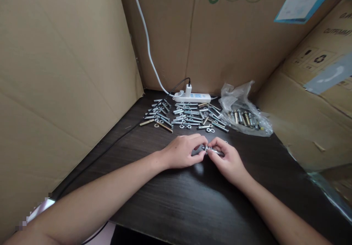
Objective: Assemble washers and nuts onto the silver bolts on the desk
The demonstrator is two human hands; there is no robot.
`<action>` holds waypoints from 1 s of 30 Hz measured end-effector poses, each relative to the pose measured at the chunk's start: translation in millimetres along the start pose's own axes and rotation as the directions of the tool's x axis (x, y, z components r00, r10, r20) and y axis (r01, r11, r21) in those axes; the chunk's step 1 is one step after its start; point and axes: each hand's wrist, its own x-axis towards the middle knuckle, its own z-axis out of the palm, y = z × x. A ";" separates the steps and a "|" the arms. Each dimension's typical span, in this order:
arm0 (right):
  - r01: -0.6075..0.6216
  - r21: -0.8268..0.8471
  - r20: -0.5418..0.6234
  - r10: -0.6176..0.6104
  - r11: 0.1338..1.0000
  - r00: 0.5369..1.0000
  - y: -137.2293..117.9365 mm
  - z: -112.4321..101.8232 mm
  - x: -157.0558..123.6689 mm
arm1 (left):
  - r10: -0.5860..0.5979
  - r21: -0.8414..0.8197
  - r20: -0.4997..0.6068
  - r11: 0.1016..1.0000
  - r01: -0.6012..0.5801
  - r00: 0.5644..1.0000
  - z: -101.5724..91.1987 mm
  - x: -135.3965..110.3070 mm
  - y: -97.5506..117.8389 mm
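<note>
- The right hand (227, 160) had its thumb and fingers closed in a pinch on a metal bolt (219, 152), probably to keep the shaft steady.
- The left hand (181, 151) was half curled, its thumb and forefinger slightly parted around the bolt's dark tip; I could not tell whether they pressed on it. Meeting the tip from opposite sides presumably let one hand turn against the other.
- The bolt lay nearly level, just above the table (165, 201), between its near edge and the loose pieces, perhaps so that anything dropped would land close by.
- Beyond the hands, loose bolts (194, 124) and small rings (189, 127) were spread in rough groups toward the back edge, likely to stay within reach.
- Near the back right corner, a clear bag (262, 129) held more bolts, seemingly to keep them apart.
- At the back edge, a power strip (192, 97) sat against cardboard (165, 36), apparently out of the way.
- A black cord (110, 144) ran along the left edge.
</note>
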 end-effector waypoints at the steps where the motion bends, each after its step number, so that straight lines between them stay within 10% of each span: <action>1: -0.001 0.001 0.000 0.001 1.000 1.000 -0.3 0.0 0.1 | 0.012 -0.001 0.003 1.000 -0.012 1.000 -0.3 0.1 0.1; 30: -0.002 0.033 0.025 0.001 0.999 1.000 -0.4 0.9 0.0 | -0.014 0.001 0.029 1.000 0.014 0.999 1.3 -0.8 -0.7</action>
